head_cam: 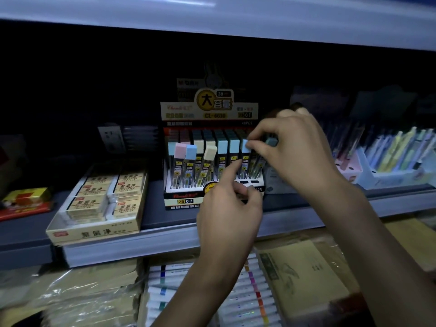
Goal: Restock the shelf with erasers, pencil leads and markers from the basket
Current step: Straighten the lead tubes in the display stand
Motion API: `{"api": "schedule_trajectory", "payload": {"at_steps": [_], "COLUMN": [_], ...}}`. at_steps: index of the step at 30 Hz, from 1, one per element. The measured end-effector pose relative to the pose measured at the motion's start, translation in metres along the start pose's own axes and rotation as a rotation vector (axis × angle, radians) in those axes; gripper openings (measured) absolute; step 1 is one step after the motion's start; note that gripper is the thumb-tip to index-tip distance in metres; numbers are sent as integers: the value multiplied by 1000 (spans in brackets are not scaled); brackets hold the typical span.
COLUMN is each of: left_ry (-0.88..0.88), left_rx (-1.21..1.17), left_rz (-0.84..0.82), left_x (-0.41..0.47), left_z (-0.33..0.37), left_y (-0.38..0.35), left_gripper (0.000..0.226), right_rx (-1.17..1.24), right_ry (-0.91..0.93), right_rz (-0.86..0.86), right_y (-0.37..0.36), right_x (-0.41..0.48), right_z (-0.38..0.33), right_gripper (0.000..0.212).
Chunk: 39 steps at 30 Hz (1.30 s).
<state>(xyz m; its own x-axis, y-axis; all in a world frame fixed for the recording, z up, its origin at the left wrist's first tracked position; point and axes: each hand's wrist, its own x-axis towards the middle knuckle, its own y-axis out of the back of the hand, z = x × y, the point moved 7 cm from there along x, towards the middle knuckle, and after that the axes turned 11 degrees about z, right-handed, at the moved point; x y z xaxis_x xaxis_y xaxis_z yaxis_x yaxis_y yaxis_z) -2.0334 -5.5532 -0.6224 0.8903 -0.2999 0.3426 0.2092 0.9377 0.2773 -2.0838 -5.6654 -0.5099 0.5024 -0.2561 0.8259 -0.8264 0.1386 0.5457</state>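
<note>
Head view, looking forward and down at two bare hands working at a dim stationery shelf (165, 241). At the right end of the front row of a pencil lead display box (210, 161), the right hand (297, 149) pinches the light blue cap of a pencil lead tube (245, 156) between thumb and forefinger, and more tubes appear tucked in the same hand. The left hand (230, 208) is lower, its index finger stretched up to touch that tube's body and the other fingers curled loosely, gripping nothing. The box stands upright on the shelf, filled with tubes capped in pink, blue, cream and teal. To its left sits an eraser box (99, 204) holding cream-wrapped erasers. To the right, a pale tray of pens (398, 156) leans back. On the lower level lie markers (247, 298) with coloured bands, between wrapped brown paper packs (306, 272).
</note>
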Motion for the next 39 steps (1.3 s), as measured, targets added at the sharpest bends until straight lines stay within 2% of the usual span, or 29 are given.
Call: {"api": "schedule_trajectory", "payload": {"at_steps": [7, 10, 18, 23, 32, 39], "left_ry": [11, 6, 47, 6, -53, -65], "left_rx": [-53, -82, -259, -365, -329, -269], "left_rz": [-58, -51, -7, -39, -33, -29], "left_x": [-2, -2, 2, -1, -6, -4], "left_z": [0, 0, -3, 7, 16, 17], "left_y": [-2, 0, 6, 5, 0, -7], "left_gripper": [65, 64, 48, 37, 45, 48], "right_rx": [46, 146, 295, 338, 356, 296], "right_ry": [-21, -57, -249, -278, -252, -245], "right_rz": [-44, -39, 6, 1, 49, 40], "right_y": [-1, 3, 22, 25, 23, 7], "right_x": [0, -1, -20, -29, -21, -10], "right_z": [6, 10, 37, 41, 33, 30], "right_gripper": [11, 17, 20, 23, 10, 10]}}
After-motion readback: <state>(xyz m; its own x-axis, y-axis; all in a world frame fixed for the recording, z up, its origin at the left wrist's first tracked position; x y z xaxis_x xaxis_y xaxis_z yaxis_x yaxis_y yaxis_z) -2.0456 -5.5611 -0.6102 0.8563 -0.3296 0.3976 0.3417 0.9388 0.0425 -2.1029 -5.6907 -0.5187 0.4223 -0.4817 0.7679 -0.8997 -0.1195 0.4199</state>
